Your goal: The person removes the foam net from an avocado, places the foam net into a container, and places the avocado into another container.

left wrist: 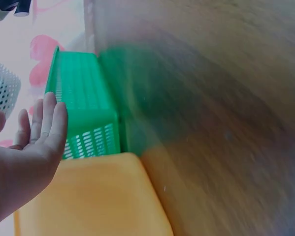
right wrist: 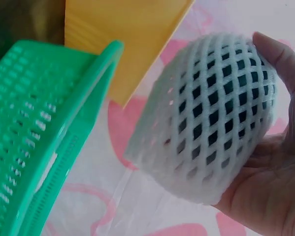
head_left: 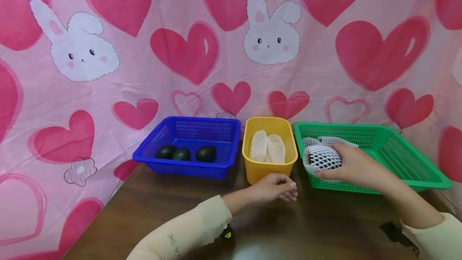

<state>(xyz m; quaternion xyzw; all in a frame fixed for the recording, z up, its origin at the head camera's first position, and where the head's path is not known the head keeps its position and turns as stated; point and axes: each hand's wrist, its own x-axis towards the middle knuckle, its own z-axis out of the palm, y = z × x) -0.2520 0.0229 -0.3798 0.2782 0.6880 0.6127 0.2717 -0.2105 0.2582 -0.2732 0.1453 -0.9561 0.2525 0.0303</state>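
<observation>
My right hand point(head_left: 355, 167) grips an avocado in a white foam net point(head_left: 323, 157) above the near left corner of the green basket point(head_left: 415, 155). In the right wrist view, dark green skin shows through the mesh of the netted avocado point(right wrist: 221, 113), with thumb and fingers around one end. Behind it, more white foam-netted pieces point(head_left: 337, 140) lie in the green basket, partly hidden. My left hand point(head_left: 270, 187) is empty, its fingers relaxed, just in front of the yellow bin point(head_left: 267, 169). White foam nets point(head_left: 259, 145) stand inside that bin.
At the left is a blue basket point(head_left: 191, 169) holding three bare dark avocados point(head_left: 205, 153). All the containers stand in a row on a brown wooden table point(head_left: 173, 212). A pink cloth point(head_left: 162, 3) with hearts and rabbits hangs close behind them.
</observation>
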